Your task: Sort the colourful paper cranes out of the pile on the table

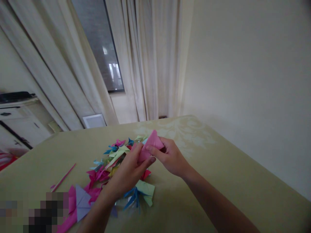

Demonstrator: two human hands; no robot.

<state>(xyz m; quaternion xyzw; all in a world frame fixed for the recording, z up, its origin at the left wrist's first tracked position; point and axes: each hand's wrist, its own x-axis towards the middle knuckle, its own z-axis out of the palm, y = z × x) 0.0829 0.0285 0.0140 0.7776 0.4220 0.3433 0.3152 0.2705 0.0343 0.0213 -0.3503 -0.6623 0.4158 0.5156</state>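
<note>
While I hold the pink folded paper [155,142] above the table, off-white wall [252,90] fills the right side. Pale curtains [165,58] hang opposite me, either side of a dark window [97,42] with bright patches on its glass. Table [213,187]: yellow-green covering, lighter leaf scrolls toward the far corner. Whitish cabinet [29,123] stands beyond the far left edge. Heap of folded paper pieces [98,174], mainly magenta, blue, light green and lilac, lies left of and beneath my hands; my left forearm crosses it and hides part. Grip: left hand [131,164] pinches the pink paper's lower left, thumb along the bottom edge; right hand [173,157] is closed on its right side, thumb pressed on the near face, fingers behind. Specimen itself: plain pink, roughly triangular, layered, faintly creased across the face. Thin magenta stick [64,176] lies left of the heap. Smallest detail, the paper's narrow tip, points up and away from me, clear of my fingers
</note>
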